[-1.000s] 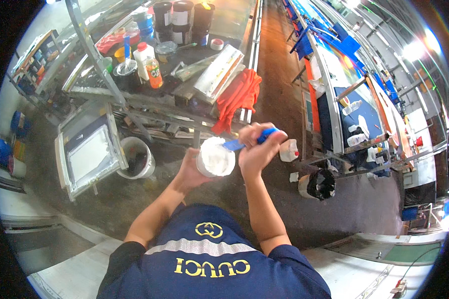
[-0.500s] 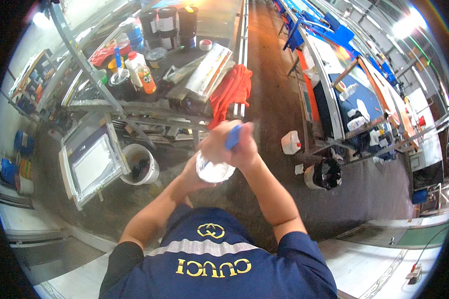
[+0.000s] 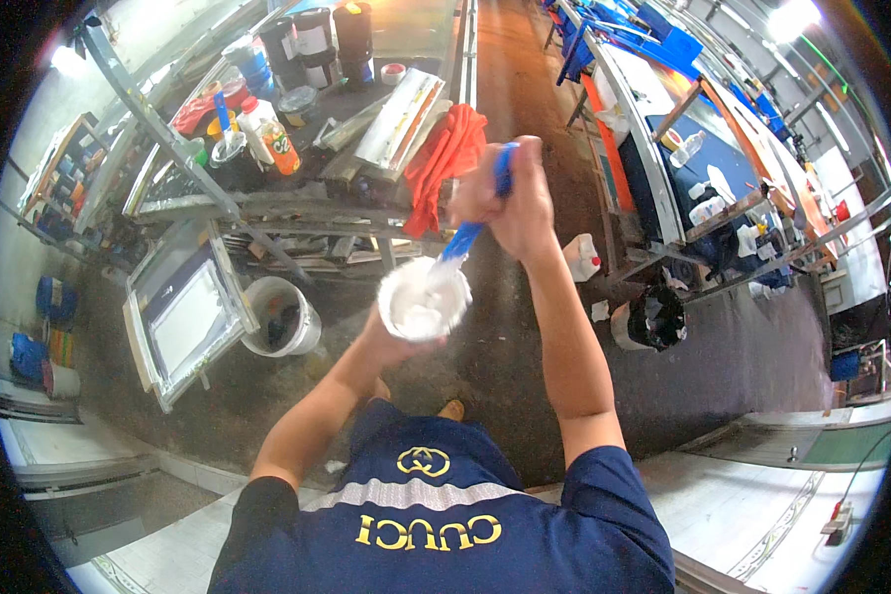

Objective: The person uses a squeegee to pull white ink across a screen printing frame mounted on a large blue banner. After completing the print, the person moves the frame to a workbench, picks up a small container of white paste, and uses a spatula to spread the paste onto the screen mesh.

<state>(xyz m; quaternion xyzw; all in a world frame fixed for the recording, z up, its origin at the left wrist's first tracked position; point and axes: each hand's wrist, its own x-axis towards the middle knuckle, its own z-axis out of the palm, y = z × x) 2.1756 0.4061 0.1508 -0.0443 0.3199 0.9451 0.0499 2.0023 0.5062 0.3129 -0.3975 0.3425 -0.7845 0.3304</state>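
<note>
My left hand (image 3: 394, 343) is closed around the side of a white tub (image 3: 388, 289), tilted so that its mouth shows. Thick white paste (image 3: 421, 319) lies in the tub. Above and to the right, my right hand (image 3: 521, 210) is wrapped around the upper handle of a blue spatula (image 3: 462, 242). The spatula slants down to the left, its lower end smeared with white and reaching into the tub at the right of the rim. The paste hides its tip.
A red cloth (image 3: 444, 163) hangs over the workbench's edge near my right hand. Bottles, dark cans (image 3: 315, 45) and an orange-labelled bottle (image 3: 281, 150) stand on that bench. Below are a white bucket (image 3: 285, 317) and a leaning framed screen (image 3: 190, 315). A lined bin (image 3: 653, 319) stands right.
My right hand has risen up and to the right from over the tub, bringing the blue spatula's shaft into view. The tub has moved up slightly and its paste shows more.
</note>
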